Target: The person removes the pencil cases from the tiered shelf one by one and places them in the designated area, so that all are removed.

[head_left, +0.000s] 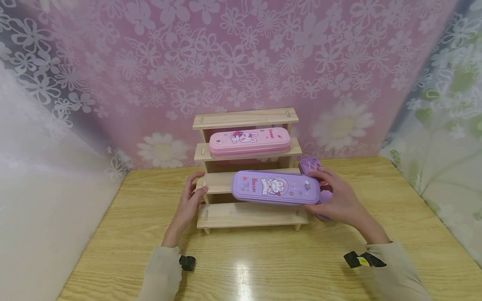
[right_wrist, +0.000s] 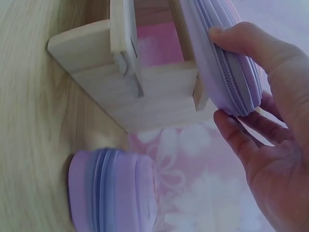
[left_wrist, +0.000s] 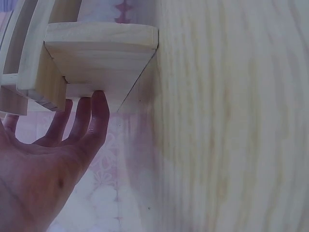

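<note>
A stepped wooden shelf (head_left: 248, 215) stands on the table. A pink pencil case (head_left: 249, 141) lies on its second tier from the top. My right hand (head_left: 318, 190) grips the right end of a purple pencil case (head_left: 275, 188), which is level with the tier below the pink one; in the right wrist view the thumb and fingers (right_wrist: 236, 130) pinch the zipped end (right_wrist: 227, 82). My left hand (head_left: 196, 187) rests with straight fingers (left_wrist: 84, 113) against the shelf's left end (left_wrist: 96, 53).
A second purple case (head_left: 309, 165) lies on the table just right of the shelf, behind my right hand, and shows blurred in the right wrist view (right_wrist: 111, 188). The wooden table (head_left: 263, 263) is backed by flowered curtains (head_left: 241, 58).
</note>
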`<state>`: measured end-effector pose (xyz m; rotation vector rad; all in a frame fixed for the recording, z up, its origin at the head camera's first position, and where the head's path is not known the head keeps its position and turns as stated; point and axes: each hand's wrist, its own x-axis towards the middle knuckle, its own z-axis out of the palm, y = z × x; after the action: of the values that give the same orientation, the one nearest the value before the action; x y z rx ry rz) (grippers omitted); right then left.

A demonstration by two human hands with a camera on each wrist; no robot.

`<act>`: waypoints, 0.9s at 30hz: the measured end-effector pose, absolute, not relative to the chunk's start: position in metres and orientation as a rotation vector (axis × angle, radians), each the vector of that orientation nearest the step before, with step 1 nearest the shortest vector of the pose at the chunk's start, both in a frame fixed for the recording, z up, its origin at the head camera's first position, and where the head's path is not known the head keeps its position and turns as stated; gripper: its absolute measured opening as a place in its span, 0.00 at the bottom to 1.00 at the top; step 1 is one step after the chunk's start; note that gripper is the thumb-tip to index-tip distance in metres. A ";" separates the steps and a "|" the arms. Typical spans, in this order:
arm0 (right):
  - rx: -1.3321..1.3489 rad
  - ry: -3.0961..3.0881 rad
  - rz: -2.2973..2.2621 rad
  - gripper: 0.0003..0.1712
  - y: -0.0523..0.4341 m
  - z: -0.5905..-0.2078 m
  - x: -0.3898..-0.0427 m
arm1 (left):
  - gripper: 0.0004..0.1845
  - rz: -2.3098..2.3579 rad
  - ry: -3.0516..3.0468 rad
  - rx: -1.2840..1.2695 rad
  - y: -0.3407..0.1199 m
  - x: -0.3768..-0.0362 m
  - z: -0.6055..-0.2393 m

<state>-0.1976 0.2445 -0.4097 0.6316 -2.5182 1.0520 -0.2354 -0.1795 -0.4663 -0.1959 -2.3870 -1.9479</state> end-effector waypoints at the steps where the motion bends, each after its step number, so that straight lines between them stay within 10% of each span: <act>1: 0.629 -2.513 1.063 0.46 0.248 -0.411 -0.197 | 0.25 -1.945 -2.389 -0.195 -0.180 -0.235 -0.466; 27: 0.240 -2.414 1.249 0.43 0.361 -0.428 -0.159 | 0.24 -1.919 -2.395 -0.192 -0.178 -0.232 -0.463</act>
<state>-0.1587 0.3607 -0.4277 0.2405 -2.4135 1.2493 -0.2318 -0.1781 -0.4631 -0.1916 -2.3955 -1.9188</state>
